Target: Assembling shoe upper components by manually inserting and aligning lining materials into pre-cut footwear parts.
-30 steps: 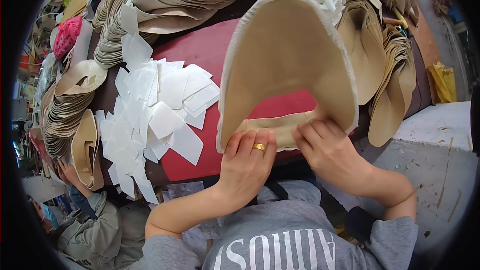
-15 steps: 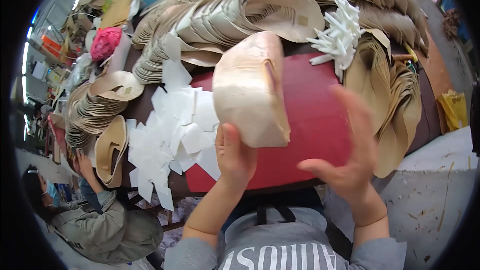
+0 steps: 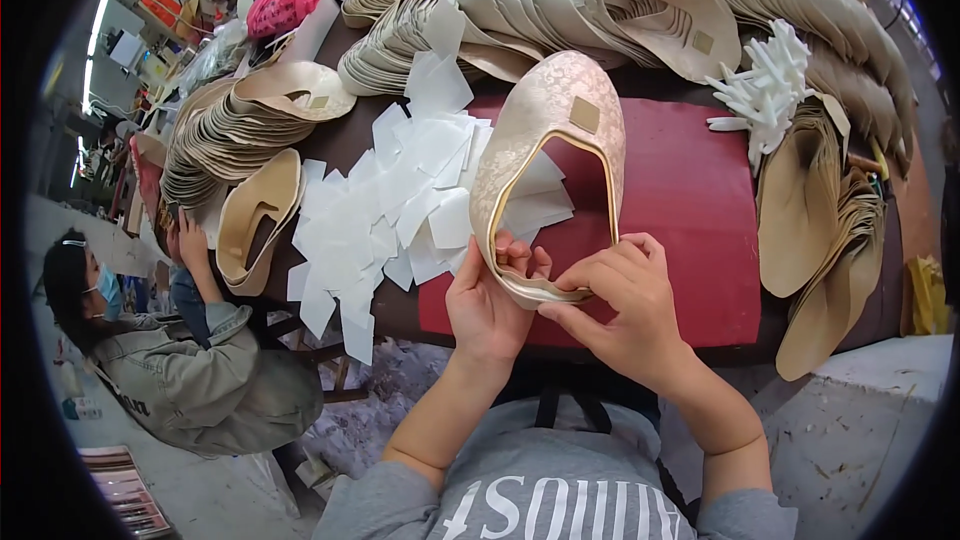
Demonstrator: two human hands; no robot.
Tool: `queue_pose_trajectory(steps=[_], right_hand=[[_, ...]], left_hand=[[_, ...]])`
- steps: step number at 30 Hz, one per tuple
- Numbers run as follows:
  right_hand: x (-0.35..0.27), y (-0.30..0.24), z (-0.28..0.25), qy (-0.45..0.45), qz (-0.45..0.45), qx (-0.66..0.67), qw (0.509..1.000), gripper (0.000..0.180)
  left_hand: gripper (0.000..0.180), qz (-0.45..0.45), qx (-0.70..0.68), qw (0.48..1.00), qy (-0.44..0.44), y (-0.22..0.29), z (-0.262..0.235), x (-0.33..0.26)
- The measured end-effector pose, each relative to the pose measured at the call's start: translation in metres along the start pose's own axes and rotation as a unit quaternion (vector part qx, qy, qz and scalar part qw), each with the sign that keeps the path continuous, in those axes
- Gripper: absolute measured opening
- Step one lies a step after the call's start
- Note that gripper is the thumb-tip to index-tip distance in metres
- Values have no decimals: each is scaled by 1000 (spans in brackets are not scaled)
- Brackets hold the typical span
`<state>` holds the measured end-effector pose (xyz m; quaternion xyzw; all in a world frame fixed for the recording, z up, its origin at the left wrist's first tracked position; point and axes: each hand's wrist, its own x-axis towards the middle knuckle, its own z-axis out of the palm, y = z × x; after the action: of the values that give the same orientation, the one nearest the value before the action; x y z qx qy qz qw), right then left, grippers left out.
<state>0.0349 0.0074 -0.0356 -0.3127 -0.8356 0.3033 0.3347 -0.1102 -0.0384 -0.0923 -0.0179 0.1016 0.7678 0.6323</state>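
A shoe upper point(image 3: 530, 110) in pale pink floral fabric, with a small gold square patch and a yellowish edge around its opening, is held above the red mat point(image 3: 695, 220). Its toe points away from me and its heel end is towards me. My left hand point(image 3: 487, 312) grips the left side of the heel, with its fingers curled inside the opening. At the right side of the heel, my right hand point(image 3: 632, 308) pinches the rim between thumb and fingers. Loose white sheet pieces point(image 3: 340, 230) lie left of the upper, partly seen through its opening.
Rows of stacked shoe uppers point(image 3: 500, 10) line the far side. Another stack point(image 3: 230, 125) and a single upper point(image 3: 262, 220) stand left. White pointed strips point(image 3: 765, 80) and tan sole-shaped pieces point(image 3: 815, 220) lie right. A masked co-worker point(image 3: 180, 370) sits at left.
The upper has turned from showing its outer side to showing its opening and patch. My right hand has come in from the right and taken hold of the heel rim.
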Motion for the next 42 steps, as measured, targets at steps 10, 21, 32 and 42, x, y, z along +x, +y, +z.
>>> queue_pose_trajectory(steps=[10,21,32,42], right_hand=[[9,-7,12,-16,-44,-30,998,18],[16,-25,4,5,-9,-8,1000,19],[8,-31,17,64,-80,-99,990,25],[-33,-14,-3,108,-122,-81,983,43]], left_hand=[[30,29,-26,999,17,3,2,-3],[33,39,-7,997,64,-4,24,-10],[31,93,31,993,70,-7,29,-10],[24,249,153,955,-53,44,1,7]])
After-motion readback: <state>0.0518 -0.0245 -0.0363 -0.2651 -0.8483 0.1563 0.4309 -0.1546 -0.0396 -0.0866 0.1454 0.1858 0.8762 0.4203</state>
